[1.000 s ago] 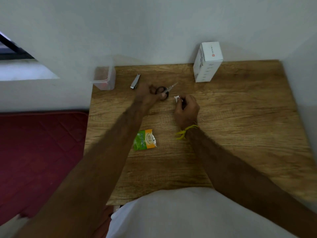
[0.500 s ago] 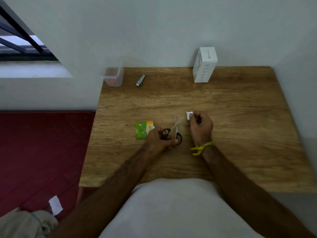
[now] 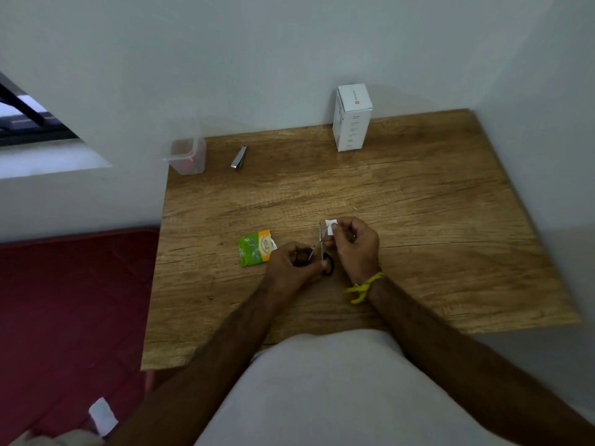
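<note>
White scrap (image 3: 331,227) pinched in right hand (image 3: 355,249), apparently touching scissors (image 3: 320,239) gripped by left hand (image 3: 294,267)

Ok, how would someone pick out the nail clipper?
On the wooden table, look along the far edge, between the clear plastic container at the left corner and the upright white box. The nail clipper lies flat there: small, silvery metal, untouched, unlike the scissors in the left hand.

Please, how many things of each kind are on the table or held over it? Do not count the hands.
Box: 1
Clear tub: 1
Nail clipper: 1
Sachet: 1
Scissors: 1
White scrap: 1
Total: 6
</note>
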### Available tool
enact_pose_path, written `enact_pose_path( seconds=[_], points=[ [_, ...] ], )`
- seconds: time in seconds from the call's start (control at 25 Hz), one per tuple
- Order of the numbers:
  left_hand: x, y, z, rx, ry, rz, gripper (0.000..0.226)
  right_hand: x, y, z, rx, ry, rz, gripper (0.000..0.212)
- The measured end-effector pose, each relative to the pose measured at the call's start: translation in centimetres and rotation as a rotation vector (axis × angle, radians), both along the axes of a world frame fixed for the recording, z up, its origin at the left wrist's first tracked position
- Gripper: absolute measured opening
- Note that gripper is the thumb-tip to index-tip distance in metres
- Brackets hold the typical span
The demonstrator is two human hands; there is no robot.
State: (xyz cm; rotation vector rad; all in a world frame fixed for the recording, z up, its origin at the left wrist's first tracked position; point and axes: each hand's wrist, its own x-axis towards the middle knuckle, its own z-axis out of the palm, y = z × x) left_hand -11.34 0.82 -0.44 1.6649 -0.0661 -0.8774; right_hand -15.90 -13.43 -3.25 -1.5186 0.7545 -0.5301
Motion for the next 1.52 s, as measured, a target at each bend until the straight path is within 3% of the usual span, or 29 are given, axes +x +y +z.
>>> enact_pose_path(
  seconds=[0.12,0.2,0.32,0.48,0.76,1.04,1.52],
  points=[
    [0.3,-0.1,-0.6,0.007,0.027,0.016,0.029,0.0,0.0,0.0,0.002,-0.008,0.017,0.007],
    [0.5,-0.1,-0.6,0.015,0.036,0.015,0.029,0.0,-0.3,-0.2,0.02,0.005,-0.092,0.007],
    [0.5,-0.1,-0.5,0.055,-0.009,-0.012,0.038,-0.1,-1.0,-0.9,-0.185,0.003,-0.211,0.009],
    [0.5,-0.2,-0.7,0.007,0.024,0.013,0.043,-0.8,0.0,-1.8,-0.618,-0.107,0.071,0.011],
    [0.4,0.1,-0.8,-0.076,0.017,-0.037,0.04,-0.7,0.4,-2.0,-0.923,-0.06,0.248,0.018],
    [0.3,0.2,-0.9,-0.121,0.043,-0.05,0.037,-0.6,0.2,-2.3,-0.833,-0.05,0.272,0.018],
    [0.7,0.2,-1.4,-0.13,0.063,-0.062,0.035,-0.1,0.2,-2.1,-0.899,-0.015,0.282,0.024]
  ],
)
